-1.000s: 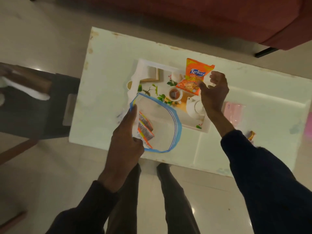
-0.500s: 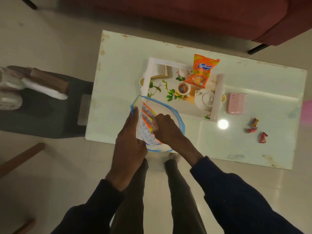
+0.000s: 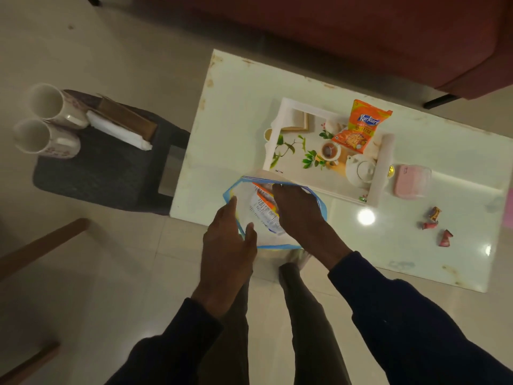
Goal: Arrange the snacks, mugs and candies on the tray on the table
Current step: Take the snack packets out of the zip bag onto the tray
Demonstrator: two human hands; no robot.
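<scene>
left hand (image 3: 227,243) pinches bag (image 3: 277,215) rim | right hand (image 3: 298,211) reaches inside onto second snack packet (image 3: 263,207), grasp unclear | first packet (image 3: 358,129) on tray (image 3: 291,157) | mugs (image 3: 47,120) on stool, candies (image 3: 434,225) on table | risk: packet snags rim, bag slips

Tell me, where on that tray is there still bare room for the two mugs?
The tray's left half, between its left handle and the Kurkure snack packet, lies bare. The packet crowds the far right corner. On the table, the left strip beside the tray is free; the candies sit at the right, and both hands with the zip bag crowd the near edge.
</scene>
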